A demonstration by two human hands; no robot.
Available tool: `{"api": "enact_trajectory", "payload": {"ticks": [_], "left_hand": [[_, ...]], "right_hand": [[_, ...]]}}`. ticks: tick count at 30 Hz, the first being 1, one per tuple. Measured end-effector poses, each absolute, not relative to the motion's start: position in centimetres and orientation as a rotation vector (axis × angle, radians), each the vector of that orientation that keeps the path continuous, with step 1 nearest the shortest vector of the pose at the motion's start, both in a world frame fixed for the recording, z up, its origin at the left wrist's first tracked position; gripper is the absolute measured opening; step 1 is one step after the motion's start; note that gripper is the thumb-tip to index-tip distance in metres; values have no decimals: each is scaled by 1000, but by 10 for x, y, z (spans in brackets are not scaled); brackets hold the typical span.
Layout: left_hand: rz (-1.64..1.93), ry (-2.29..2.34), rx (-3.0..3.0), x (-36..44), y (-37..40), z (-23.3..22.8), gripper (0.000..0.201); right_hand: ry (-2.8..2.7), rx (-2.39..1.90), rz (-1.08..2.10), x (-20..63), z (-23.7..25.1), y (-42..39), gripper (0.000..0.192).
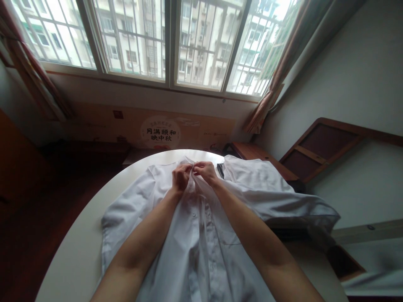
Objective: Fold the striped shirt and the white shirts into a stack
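A white button-up shirt lies spread over a round white table, its collar at the far edge and its sleeves out to both sides. Just below the collar, my left hand pinches the front edge of the shirt. My right hand meets it there, thumb and fingers closed on the other front edge. The fingertips of both hands nearly touch, and whatever button sits between them is too small to make out. Lower down, the two front plackets hang apart, with a button visible on the left one.
Folded white cloth rests at the table's right, with a dark striped item beside it. The white tabletop shows at the left. Beyond it are a printed banner, a barred window and a wooden chair back.
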State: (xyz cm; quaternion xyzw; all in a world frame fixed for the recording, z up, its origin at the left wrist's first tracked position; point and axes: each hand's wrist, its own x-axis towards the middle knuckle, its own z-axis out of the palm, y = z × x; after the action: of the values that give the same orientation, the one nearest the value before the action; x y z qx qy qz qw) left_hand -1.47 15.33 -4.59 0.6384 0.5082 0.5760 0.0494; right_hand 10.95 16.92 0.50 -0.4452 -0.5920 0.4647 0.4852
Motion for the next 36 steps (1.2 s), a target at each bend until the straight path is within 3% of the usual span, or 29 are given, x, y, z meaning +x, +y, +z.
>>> {"api": "enact_trajectory", "payload": {"ticks": [4,10,15,30,36], "left_hand": [[1765,1497,1797,-12,151,-41,15],[1721,1430,1529,-9,149,-36,19],[1711,1404,1445,-8,153,-39,20],[1703,1512,1507,-3,152,-36,17],[1738,1398,1495,-2,154,-38,16]], "right_hand": [[-1550,-1135,935,107,-1,173,9],[-1746,-1277,383,103,-5,162,11],[-1786,-1294,172,97,-9,152,13],[-1695,-1236,278,91,-16,148,14],[-1686,-1216,188,93,-23,151,15]]}}
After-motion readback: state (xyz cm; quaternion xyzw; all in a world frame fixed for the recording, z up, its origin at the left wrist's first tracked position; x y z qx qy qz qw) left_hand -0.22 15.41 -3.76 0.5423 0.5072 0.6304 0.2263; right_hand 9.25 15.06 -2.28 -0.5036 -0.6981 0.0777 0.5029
